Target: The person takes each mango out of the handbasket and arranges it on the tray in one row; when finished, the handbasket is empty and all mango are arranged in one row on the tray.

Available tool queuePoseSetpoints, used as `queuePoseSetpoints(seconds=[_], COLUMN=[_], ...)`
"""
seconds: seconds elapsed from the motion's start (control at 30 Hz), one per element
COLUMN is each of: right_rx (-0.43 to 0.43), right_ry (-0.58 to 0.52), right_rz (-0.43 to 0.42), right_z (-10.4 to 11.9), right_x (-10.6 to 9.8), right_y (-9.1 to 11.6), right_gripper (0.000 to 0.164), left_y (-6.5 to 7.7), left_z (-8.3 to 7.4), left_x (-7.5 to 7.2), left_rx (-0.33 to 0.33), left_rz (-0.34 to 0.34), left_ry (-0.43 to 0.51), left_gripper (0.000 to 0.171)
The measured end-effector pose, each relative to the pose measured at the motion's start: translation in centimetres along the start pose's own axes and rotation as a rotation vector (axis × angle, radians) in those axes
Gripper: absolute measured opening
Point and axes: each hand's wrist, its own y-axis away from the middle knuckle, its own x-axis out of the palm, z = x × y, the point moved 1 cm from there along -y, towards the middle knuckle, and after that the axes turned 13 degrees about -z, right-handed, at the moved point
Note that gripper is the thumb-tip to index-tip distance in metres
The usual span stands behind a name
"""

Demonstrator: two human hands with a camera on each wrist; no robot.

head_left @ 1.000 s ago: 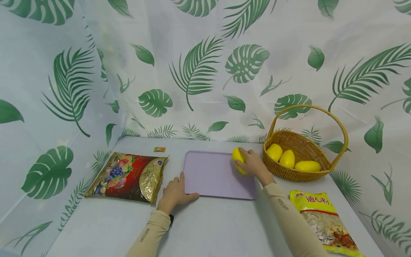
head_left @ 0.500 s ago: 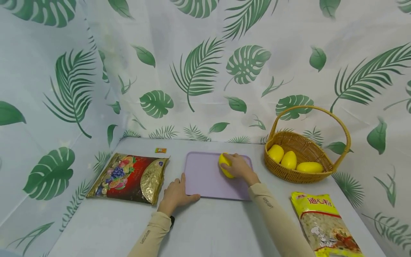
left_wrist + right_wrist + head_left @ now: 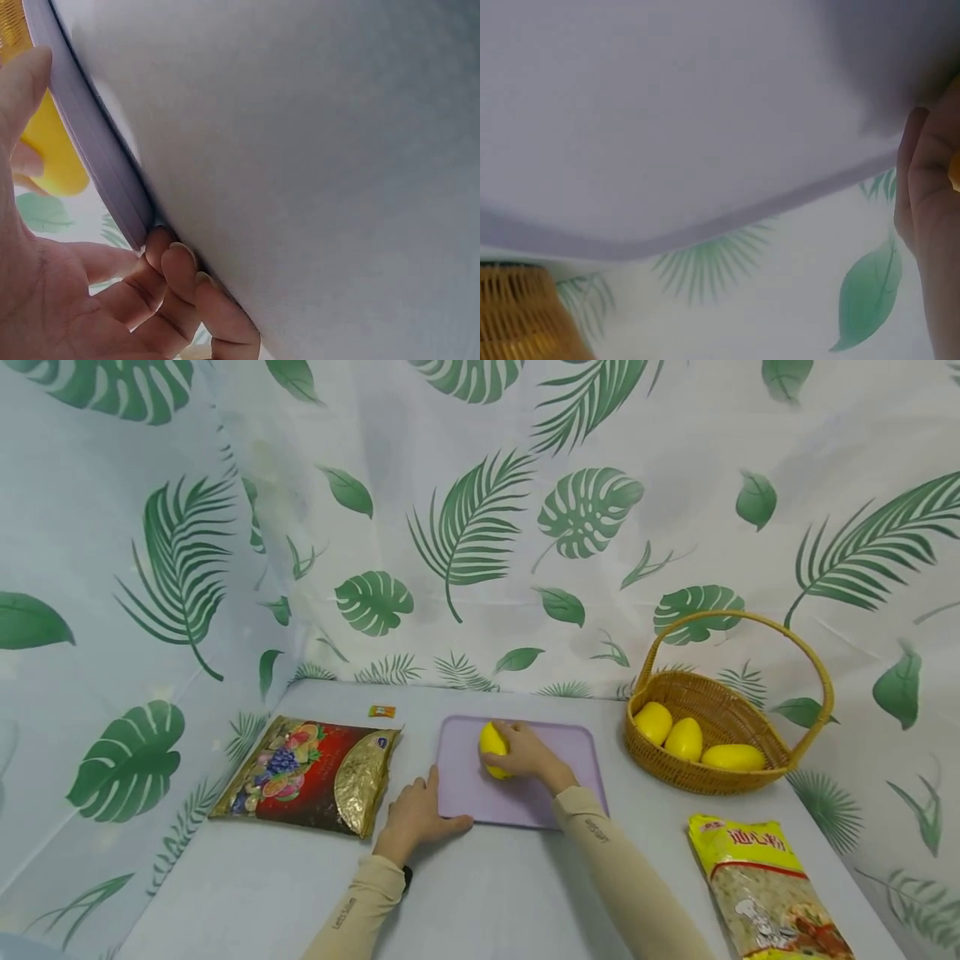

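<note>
My right hand (image 3: 525, 752) grips a smooth yellow mango (image 3: 493, 750) over the left half of a lilac tray (image 3: 555, 802); whether the fruit touches the tray cannot be made out. At the tray's near left corner lies my left hand (image 3: 416, 814), its thumb along the front rim and its index finger against the left side. The left wrist view shows that thumb (image 3: 30, 82) on the rim, with the other fingers bent beside the corner. Only part of the right hand (image 3: 934, 195) appears in the right wrist view, a sliver of yellow at the edge.
A wicker basket (image 3: 678, 772) with several yellow mangoes (image 3: 684, 740) stands right of the tray. A yellow pasta bag (image 3: 765, 885) lies at the front right. On the left are a red and gold fruit-print bag (image 3: 307, 777) and a small orange-green packet (image 3: 382, 712).
My right hand has moved left across the tray with the mango, from its right edge to its left half. The left hand stays at the corner.
</note>
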Motion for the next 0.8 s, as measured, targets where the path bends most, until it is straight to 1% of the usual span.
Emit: queuePoseSetpoints(seconds=[0.17,0.3,0.4,0.53,0.67,0.8], right_rx=[0.02,0.016,0.003,-0.011,-0.001,0.011], right_ry=[0.002,0.004,0.013,0.042,0.056,0.059], right_rz=[0.007,-0.002,-0.004,-0.007,-0.007,-0.015], right_z=[1.3,2.5,3.3,4.3,5.2,5.9], right_x=[0.9,1.3,1.9,2.8,3.8,4.1], right_y=[-0.7,-1.5,-2.2,-2.9,-3.6,-3.9], right_gripper=[0.081,0.081,0.08,0.08,0.08,0.081], left_y=[0.2,0.2,0.1,0.0,-0.1,-0.1], left_z=[-0.1,-0.2,-0.2,-0.1,0.1,0.1], left_x=[0.2,0.0,-0.1,0.1,0.4,0.4], left_rx=[0.009,0.009,0.003,0.009,0.022,0.024], left_rz=[-0.009,-0.02,-0.015,-0.017,-0.03,-0.033], left_ry=[-0.016,-0.016,-0.006,-0.003,-0.011,-0.023], left_gripper=[0.117,0.116,0.116,0.117,0.117,0.117])
